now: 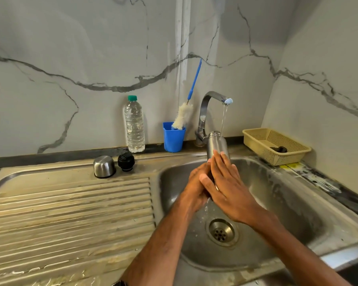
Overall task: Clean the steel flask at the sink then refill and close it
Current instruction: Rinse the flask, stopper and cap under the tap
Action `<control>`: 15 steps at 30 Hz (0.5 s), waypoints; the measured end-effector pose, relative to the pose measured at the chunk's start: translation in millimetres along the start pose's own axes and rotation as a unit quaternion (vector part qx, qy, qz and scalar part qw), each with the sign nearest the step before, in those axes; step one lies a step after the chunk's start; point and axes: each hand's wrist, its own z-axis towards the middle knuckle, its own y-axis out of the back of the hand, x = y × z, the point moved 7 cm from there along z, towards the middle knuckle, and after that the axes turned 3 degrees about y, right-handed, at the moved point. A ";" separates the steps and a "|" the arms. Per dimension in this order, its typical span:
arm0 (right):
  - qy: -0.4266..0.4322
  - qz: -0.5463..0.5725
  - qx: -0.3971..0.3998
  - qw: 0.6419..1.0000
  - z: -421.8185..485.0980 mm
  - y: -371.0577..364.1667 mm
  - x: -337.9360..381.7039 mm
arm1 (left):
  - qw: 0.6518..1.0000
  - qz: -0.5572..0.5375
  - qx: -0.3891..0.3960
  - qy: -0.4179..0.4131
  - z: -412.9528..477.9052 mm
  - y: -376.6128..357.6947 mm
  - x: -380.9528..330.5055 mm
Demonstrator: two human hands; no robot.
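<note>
The steel flask (216,143) stands upright and uncapped over the sink basin (277,195), its mouth under the thin stream from the tap (212,100). My left hand (196,183) grips the flask's lower body from the left. My right hand (225,182) lies against its right side with straight fingers pointing up. Water drips below my hands toward the drain (222,232). The flask's steel cup lid (104,166) and black stopper (126,161) sit on the drainboard behind the ridges.
A blue cup (173,139) holding a white bottle brush (183,116) with a blue handle stands left of the tap. A plastic water bottle (134,124) stands further left. A beige basket (276,145) sits at the back right. The ridged drainboard (70,213) fills the left.
</note>
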 end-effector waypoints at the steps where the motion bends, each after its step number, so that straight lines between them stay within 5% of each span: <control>1: -0.005 0.004 0.006 1.000 3.4 1.3 -0.2 | 1.000 -0.004 0.002 -0.001 1.0 0.8 -1.0; 7: -0.033 0.121 -0.067 0.990 70.2 29.4 -34.1 | 1.000 -0.005 -0.001 0.012 3.9 -2.4 3.5; 12: -0.109 0.327 -0.113 0.932 99.0 37.7 -61.4 | 1.000 -0.024 -0.010 0.001 5.8 0.3 -0.4; 15: -0.114 0.350 -0.105 0.924 70.8 21.5 -54.7 | 0.999 -0.035 -0.017 -0.005 7.3 4.0 -1.6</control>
